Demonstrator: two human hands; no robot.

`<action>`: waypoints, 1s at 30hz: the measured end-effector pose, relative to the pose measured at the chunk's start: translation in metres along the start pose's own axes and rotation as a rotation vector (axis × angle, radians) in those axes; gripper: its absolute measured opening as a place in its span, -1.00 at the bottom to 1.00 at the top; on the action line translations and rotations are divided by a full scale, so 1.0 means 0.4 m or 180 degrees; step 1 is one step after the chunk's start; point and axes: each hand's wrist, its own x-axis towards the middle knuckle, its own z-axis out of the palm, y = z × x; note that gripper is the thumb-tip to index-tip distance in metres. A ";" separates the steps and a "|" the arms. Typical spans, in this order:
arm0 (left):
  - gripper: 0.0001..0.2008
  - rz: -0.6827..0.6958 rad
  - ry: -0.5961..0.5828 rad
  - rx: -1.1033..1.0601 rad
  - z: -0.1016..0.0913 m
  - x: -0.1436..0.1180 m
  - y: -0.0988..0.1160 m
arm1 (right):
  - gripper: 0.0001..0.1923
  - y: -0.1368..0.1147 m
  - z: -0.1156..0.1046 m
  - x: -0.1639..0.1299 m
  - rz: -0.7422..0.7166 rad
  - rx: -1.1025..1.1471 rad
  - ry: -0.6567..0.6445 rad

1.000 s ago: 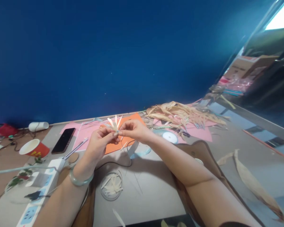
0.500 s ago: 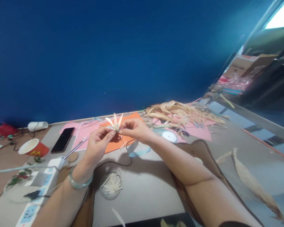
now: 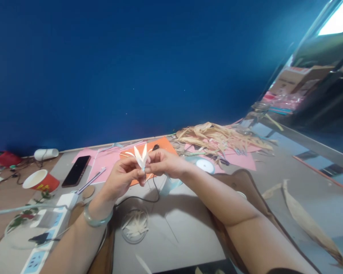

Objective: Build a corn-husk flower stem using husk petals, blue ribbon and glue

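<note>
1. Right of the rectangular orange paper sheet (image 3: 166, 144), you have a heap of dry, tan, husk-like strips (image 3: 214, 137).
2. Your left hand (image 3: 118, 177), in front of that sheet, pinches the base of a cream, flower-like piece with slim pointed petals (image 3: 143, 160).
3. Your right hand (image 3: 168, 164) grips the same piece from its right side.
4. Nearer you than the sheet sits a round, clear dish (image 3: 134, 242) holding short cream strips (image 3: 136, 223).
5. The flower-like piece points petals-up before the sheet.

White petals (image 3: 142, 161) partly hidden by fingers (image 3: 156, 156)
</note>
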 end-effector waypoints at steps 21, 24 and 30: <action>-0.73 -0.0134 0.0194 -0.0088 -0.012 0.001 0.011 | -0.72 0.025 0.042 0.000 0.0000 0.0067 0.0870; -0.67 -0.0131 0.0323 -0.0128 -0.003 -0.001 0.011 | -0.67 0.025 0.043 0.001 -0.0033 0.0052 0.0938; -0.63 -0.0221 0.0458 -0.0143 0.013 -0.003 0.015 | -0.68 0.010 0.053 -0.005 -0.0102 -0.0073 0.0903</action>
